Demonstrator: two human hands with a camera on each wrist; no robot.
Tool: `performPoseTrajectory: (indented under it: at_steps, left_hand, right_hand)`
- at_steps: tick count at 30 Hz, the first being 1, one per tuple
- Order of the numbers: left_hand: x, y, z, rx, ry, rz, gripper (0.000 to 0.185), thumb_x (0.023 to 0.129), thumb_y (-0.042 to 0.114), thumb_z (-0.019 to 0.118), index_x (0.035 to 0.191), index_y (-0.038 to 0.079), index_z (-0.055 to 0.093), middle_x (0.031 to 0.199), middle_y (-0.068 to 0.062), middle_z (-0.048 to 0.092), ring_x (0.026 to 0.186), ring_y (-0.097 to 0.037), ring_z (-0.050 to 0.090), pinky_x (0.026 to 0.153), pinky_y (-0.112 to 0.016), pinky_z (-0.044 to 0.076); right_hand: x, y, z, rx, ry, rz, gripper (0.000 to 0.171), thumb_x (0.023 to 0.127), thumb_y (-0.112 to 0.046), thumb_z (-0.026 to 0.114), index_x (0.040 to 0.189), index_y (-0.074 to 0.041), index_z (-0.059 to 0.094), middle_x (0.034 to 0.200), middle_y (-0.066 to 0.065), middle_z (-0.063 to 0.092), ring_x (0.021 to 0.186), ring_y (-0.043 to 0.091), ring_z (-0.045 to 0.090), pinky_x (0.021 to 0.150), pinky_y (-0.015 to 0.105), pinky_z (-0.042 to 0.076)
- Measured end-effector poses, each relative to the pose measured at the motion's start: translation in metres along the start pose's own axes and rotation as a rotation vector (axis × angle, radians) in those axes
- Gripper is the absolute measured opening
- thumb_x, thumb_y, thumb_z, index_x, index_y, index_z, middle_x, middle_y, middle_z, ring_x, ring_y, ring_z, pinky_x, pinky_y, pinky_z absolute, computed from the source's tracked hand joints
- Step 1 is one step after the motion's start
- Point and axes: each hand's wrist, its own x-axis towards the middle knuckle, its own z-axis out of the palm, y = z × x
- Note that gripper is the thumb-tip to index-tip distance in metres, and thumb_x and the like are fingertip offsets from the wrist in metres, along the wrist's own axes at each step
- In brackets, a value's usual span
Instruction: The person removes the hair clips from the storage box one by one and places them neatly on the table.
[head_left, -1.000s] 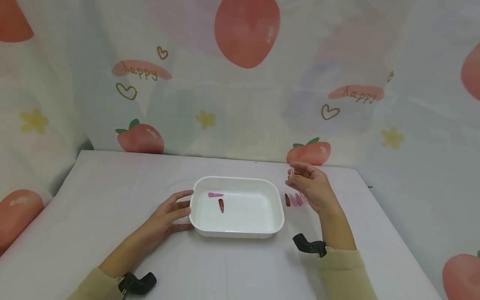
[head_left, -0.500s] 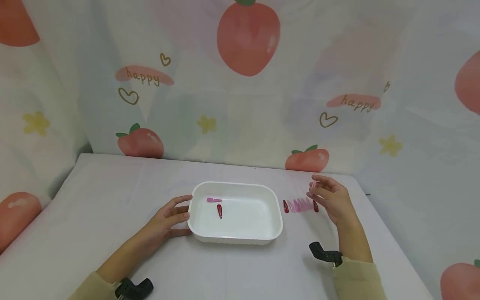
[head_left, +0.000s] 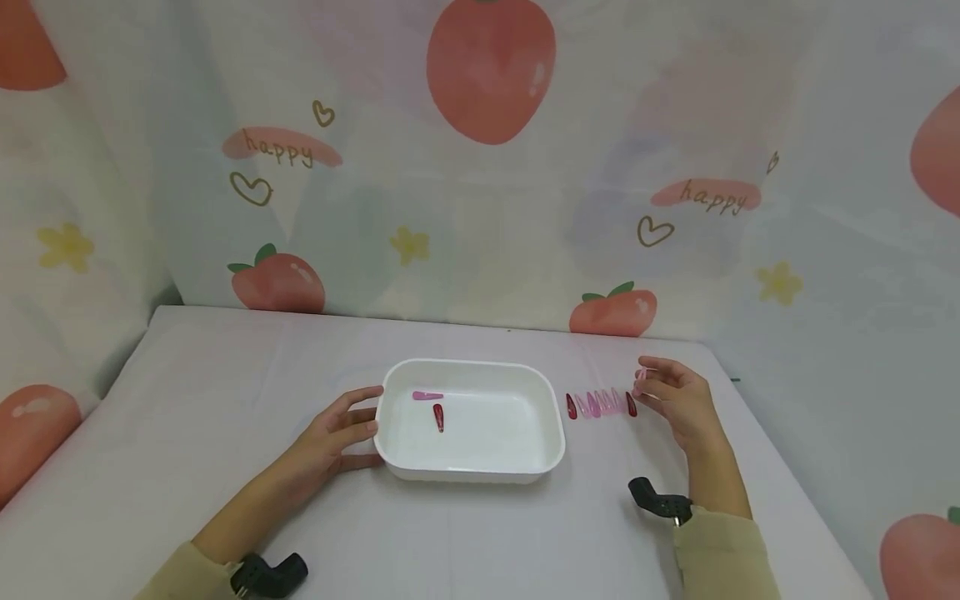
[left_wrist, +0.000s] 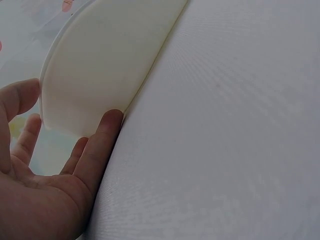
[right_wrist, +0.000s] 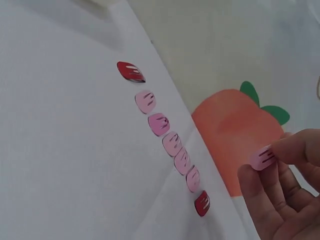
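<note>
A white rectangular tray [head_left: 551, 442] sits mid-table with a pink hair clip [head_left: 427, 396] and a dark red hair clip [head_left: 438, 417] inside. My left hand [head_left: 341, 425] rests against the tray's left wall [left_wrist: 100, 70], fingers straight. A row of several hair clips [head_left: 600, 405] lies right of the tray, red at both ends and pink between [right_wrist: 172, 142]. My right hand [head_left: 671, 398] hovers just past the row's right end and pinches a light pink clip [right_wrist: 262, 158] between thumb and fingertips.
The table [head_left: 187, 392] is covered in white cloth. A curtain printed with strawberries [head_left: 491, 67] hangs behind and on both sides. Black wrist mounts [head_left: 660, 503] sit at both cuffs.
My right hand has moved right and down with the pink clip, from above the tray's right end to beyond the row's right end. The left hand stays on the tray.
</note>
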Motion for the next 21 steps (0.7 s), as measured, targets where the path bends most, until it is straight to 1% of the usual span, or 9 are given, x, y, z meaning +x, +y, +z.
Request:
performPoseTrajectory:
  at_steps: [2, 3, 6, 9, 13, 16, 21]
  left_hand:
    - [0.0, 0.001, 0.0, -0.003, 0.0, -0.002, 0.05, 0.093, 0.017, 0.054, 0.138, 0.025, 0.034, 0.139, -0.017, 0.034, 0.121, -0.038, 0.042, 0.085, -0.048, 0.049]
    - [0.0, 0.001, 0.0, -0.005, -0.001, -0.002, 0.05, 0.093, 0.017, 0.054, 0.138, 0.025, 0.034, 0.139, -0.017, 0.034, 0.121, -0.039, 0.042, 0.086, -0.048, 0.049]
    - [0.0, 0.002, 0.001, -0.002, -0.001, 0.0, 0.051, 0.093, 0.018, 0.055, 0.139, 0.025, 0.034, 0.139, -0.017, 0.034, 0.121, -0.038, 0.043, 0.086, -0.048, 0.049]
    - [0.0, 0.002, 0.0, 0.008, 0.001, 0.006, 0.051, 0.093, 0.018, 0.055, 0.139, 0.024, 0.033, 0.139, -0.017, 0.035, 0.12, -0.038, 0.044, 0.085, -0.047, 0.049]
    - [0.001, 0.001, 0.0, 0.011, 0.004, 0.011, 0.051, 0.092, 0.018, 0.055, 0.139, 0.023, 0.033, 0.138, -0.018, 0.035, 0.12, -0.038, 0.045, 0.085, -0.048, 0.049]
    - [0.001, 0.0, -0.001, 0.004, 0.002, 0.012, 0.051, 0.092, 0.018, 0.055, 0.139, 0.023, 0.033, 0.138, -0.018, 0.035, 0.12, -0.038, 0.044, 0.085, -0.048, 0.049]
    - [0.001, -0.001, 0.0, 0.005, 0.001, 0.012, 0.052, 0.092, 0.019, 0.056, 0.138, 0.023, 0.034, 0.138, -0.018, 0.035, 0.119, -0.038, 0.045, 0.085, -0.048, 0.049]
  right_hand:
    - [0.0, 0.001, 0.0, -0.061, 0.007, 0.005, 0.041, 0.087, -0.017, 0.063, 0.125, -0.008, 0.051, 0.117, 0.019, 0.05, 0.096, 0.02, 0.057, 0.079, 0.025, 0.052]
    - [0.0, 0.001, 0.0, -0.08, 0.025, 0.021, 0.041, 0.087, -0.018, 0.063, 0.125, -0.009, 0.051, 0.115, 0.016, 0.052, 0.096, 0.02, 0.057, 0.079, 0.025, 0.052]
    - [0.002, 0.005, -0.002, -0.154, 0.032, 0.055, 0.043, 0.088, -0.022, 0.062, 0.127, -0.008, 0.05, 0.111, 0.008, 0.053, 0.096, 0.019, 0.057, 0.079, 0.024, 0.052]
    - [0.005, 0.01, -0.005, -0.199, 0.034, 0.085, 0.045, 0.087, -0.022, 0.063, 0.128, -0.007, 0.05, 0.108, 0.005, 0.055, 0.093, 0.018, 0.057, 0.077, 0.025, 0.053]
    - [0.007, 0.015, -0.008, -0.281, 0.01, 0.082, 0.042, 0.088, -0.018, 0.06, 0.127, -0.006, 0.051, 0.11, 0.01, 0.053, 0.089, 0.021, 0.058, 0.075, 0.026, 0.054]
    - [0.007, 0.016, -0.01, -0.343, -0.013, 0.078, 0.039, 0.09, -0.016, 0.057, 0.127, -0.006, 0.051, 0.113, 0.015, 0.052, 0.088, 0.023, 0.059, 0.074, 0.025, 0.054]
    - [0.003, 0.017, -0.011, -0.408, -0.026, 0.095, 0.038, 0.09, -0.015, 0.056, 0.127, -0.007, 0.052, 0.114, 0.016, 0.054, 0.09, 0.023, 0.059, 0.072, 0.022, 0.052]
